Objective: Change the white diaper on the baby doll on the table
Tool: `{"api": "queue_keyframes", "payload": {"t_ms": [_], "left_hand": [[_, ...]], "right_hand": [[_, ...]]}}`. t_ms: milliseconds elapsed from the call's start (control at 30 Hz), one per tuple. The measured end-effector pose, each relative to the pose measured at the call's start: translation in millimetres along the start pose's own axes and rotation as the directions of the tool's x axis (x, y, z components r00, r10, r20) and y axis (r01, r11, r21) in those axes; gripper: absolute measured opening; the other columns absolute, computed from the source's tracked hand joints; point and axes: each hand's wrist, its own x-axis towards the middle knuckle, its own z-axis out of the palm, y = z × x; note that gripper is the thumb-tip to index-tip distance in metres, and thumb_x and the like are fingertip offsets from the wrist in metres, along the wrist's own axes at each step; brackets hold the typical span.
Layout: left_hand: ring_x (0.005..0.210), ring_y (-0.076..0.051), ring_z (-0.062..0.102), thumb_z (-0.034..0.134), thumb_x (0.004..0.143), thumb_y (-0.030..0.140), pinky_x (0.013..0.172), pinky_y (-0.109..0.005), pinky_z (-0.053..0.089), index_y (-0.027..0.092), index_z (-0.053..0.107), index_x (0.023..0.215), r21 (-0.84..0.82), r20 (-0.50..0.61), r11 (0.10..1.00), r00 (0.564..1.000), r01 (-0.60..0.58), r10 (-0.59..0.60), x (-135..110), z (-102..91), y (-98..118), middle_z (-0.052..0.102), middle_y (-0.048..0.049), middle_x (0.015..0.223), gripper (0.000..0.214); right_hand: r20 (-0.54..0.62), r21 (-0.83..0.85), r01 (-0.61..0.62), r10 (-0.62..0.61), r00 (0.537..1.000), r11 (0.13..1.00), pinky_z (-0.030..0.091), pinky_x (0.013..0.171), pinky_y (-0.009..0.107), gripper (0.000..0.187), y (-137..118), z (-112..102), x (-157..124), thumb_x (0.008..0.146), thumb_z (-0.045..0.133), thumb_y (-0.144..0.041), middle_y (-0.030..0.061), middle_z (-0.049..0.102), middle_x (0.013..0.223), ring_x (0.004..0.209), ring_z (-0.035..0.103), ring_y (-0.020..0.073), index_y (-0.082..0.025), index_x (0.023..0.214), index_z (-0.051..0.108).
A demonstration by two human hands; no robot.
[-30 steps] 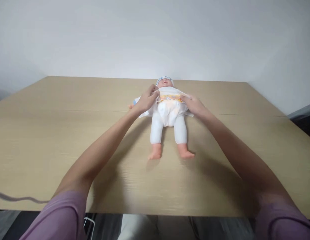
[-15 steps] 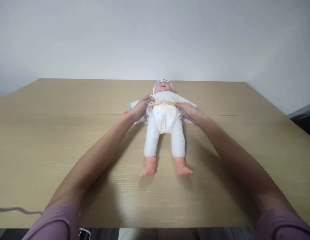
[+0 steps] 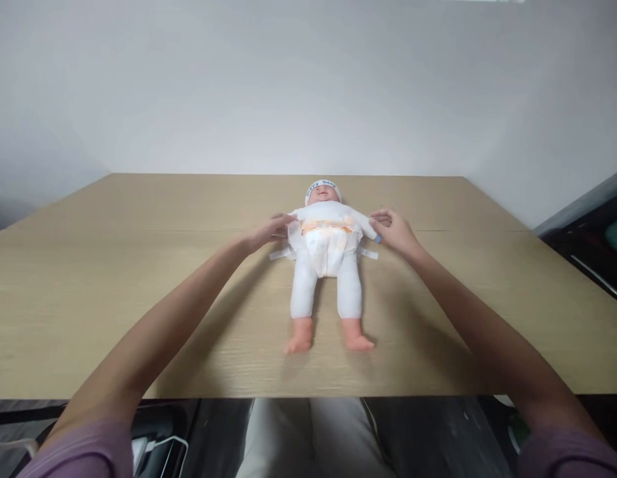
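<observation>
A baby doll [image 3: 324, 211] lies on its back on the table, feet toward me, in white clothes and a lettered white cap [image 3: 322, 186]. Across its hips and lower belly sits a diaper [image 3: 328, 245] with an orange patterned waistband. The diaper's tabs [image 3: 369, 253] stick out at both sides. My left hand [image 3: 269, 232] is at the doll's side on the left, fingers stretched over its arm and close to the diaper's edge. At the other sleeve, beside the blue cuff, my right hand [image 3: 394, 230] has its fingers apart. Both doll hands are hidden.
The wooden table [image 3: 189, 206] reaches back to a pale wall [image 3: 288, 86]. Its front edge runs just above my lap [image 3: 308, 438]. A white cable [image 3: 176, 439] hangs below at the left. Dark furniture [image 3: 587, 245] stands at the right.
Both hands have left the diaper's sides and moved outward, toward the doll's arms. The diaper tabs now show, spread outward. My view has shifted, with more of my lap showing.
</observation>
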Motion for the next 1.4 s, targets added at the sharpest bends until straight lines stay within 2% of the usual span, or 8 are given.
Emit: {"api": "queue_keyframes", "payload": {"t_ms": [200,333,433,533,600,733,1067,1400], "left_hand": [[0.081,-0.019,0.068,0.094,0.074,0.051,0.075,-0.031,0.054,0.022,0.072,0.109,0.101,-0.051,0.992,0.996,-0.074,0.080,-13,18.5,-7,0.074,-0.0046,0.097,0.050],[0.086,-0.020,0.065,0.082,0.084,0.036,0.077,-0.031,0.051,0.022,0.068,0.109,0.169,-0.200,0.981,0.971,-0.096,0.130,-17,30.8,-4,0.071,-0.0061,0.103,0.032],[0.114,-0.025,0.065,0.068,0.097,0.033,0.097,-0.038,0.053,0.023,0.066,0.120,0.339,-0.282,0.904,0.889,-0.261,0.362,-21,49.4,10,0.071,-0.0095,0.134,0.025],[0.129,-0.029,0.061,0.056,0.106,0.036,0.115,-0.045,0.047,0.024,0.068,0.122,0.553,-0.085,0.690,0.792,-0.468,0.605,-23,79.9,33,0.072,-0.0101,0.138,0.023],[0.130,-0.032,0.060,0.056,0.108,0.039,0.119,-0.050,0.043,0.023,0.070,0.116,0.642,0.098,0.543,0.760,-0.541,0.642,-20,102.3,45,0.074,-0.0112,0.132,0.023],[0.126,-0.039,0.058,0.059,0.107,0.040,0.113,-0.057,0.043,0.023,0.072,0.107,0.782,0.244,0.364,0.786,-0.507,0.569,-12,133.3,49,0.075,-0.0134,0.122,0.021],[0.129,-0.042,0.053,0.056,0.106,0.039,0.113,-0.061,0.038,0.024,0.063,0.132,0.783,0.170,0.428,0.817,-0.452,0.551,-7,135.8,28,0.074,-0.0138,0.138,0.031],[0.135,-0.042,0.051,0.057,0.106,0.035,0.117,-0.061,0.034,0.025,0.065,0.133,0.752,0.174,0.456,0.811,-0.476,0.559,-8,136.8,28,0.078,-0.0106,0.138,0.030]], "right_hand": [[-0.026,-0.102,0.330,-0.335,0.942,0.938,0.061,0.096,0.045,0.042,5,24,-35,0.097,0.074,-0.055,0.0111,0.078,0.122,0.100,0.074,0.0251,-0.025,0.126,0.067],[0.058,-0.164,0.278,-0.272,0.961,0.947,0.059,0.097,0.047,0.042,21,28,-37,0.092,0.081,-0.054,0.0077,0.080,0.108,0.087,0.073,0.0229,-0.024,0.119,0.068],[0.085,-0.146,0.210,-0.199,0.976,0.967,0.060,0.090,0.046,0.032,41,21,-35,0.088,0.082,-0.048,0.0052,0.078,0.092,0.076,0.070,0.0216,-0.024,0.103,0.068],[0.052,-0.107,0.208,-0.204,0.978,0.972,0.060,0.084,0.043,0.029,52,16,-40,0.092,0.077,-0.050,0.0063,0.076,0.092,0.079,0.070,0.0232,-0.024,0.101,0.068],[0.007,-0.103,0.273,-0.273,0.962,0.957,0.061,0.086,0.044,0.028,50,16,-47,0.097,0.072,-0.051,0.0080,0.077,0.098,0.083,0.070,0.0243,-0.024,0.106,0.069],[-0.027,-0.136,0.448,-0.456,0.890,0.883,0.061,0.097,0.049,0.022,33,19,-64,0.105,0.066,-0.045,0.0113,0.077,0.114,0.100,0.072,0.0284,-0.025,0.114,0.072],[0.166,-0.108,0.608,-0.589,0.791,0.786,0.042,0.133,0.056,0.040,24,26,-79,0.115,0.053,-0.043,0.0111,0.066,0.153,0.150,0.059,0.0323,-0.034,0.149,0.070],[0.077,-0.179,0.451,-0.445,0.892,0.874,0.040,0.132,0.055,0.050,42,28,-66,0.118,0.044,-0.050,0.0129,0.071,0.153,0.147,0.061,0.0311,-0.027,0.152,0.072]]}}
